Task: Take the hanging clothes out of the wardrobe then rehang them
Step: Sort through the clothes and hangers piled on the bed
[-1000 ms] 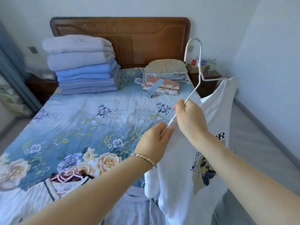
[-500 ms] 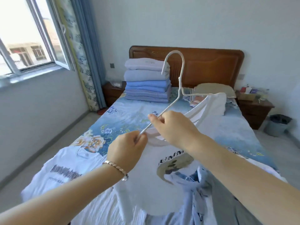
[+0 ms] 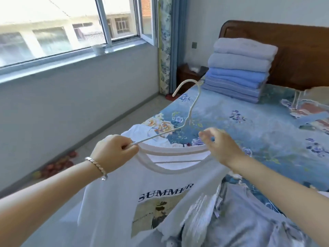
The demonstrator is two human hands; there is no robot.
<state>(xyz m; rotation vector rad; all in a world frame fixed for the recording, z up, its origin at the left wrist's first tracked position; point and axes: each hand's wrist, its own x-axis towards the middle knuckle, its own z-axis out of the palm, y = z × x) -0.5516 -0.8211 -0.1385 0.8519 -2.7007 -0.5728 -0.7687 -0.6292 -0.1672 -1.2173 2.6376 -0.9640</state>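
Note:
A white T-shirt [image 3: 142, 202] printed "SUMMER" hangs in front of me on a thin white hanger [image 3: 191, 111]. The hanger's hook tips away over the bed, and its bottom bar shows inside the collar. My left hand [image 3: 114, 152] grips the hanger's left arm together with the shirt's left shoulder. My right hand [image 3: 219, 147] is blurred; it lies at the right end of the collar with its fingers curled over the shirt's right shoulder. The wardrobe is out of view.
The bed [image 3: 267, 132] with a blue floral sheet lies ahead on the right. A stack of folded blankets [image 3: 238, 68] stands by the wooden headboard [image 3: 302, 50]. More clothes [image 3: 249, 220] lie at the bed's near end. The window wall [image 3: 71, 104] is on the left, with red fruit [image 3: 58, 163] on the floor.
The view has swung left toward the window. My right hand has moved from the hanger's neck to the shirt's right shoulder. The hook has tipped lower and away; the shirt front faces me.

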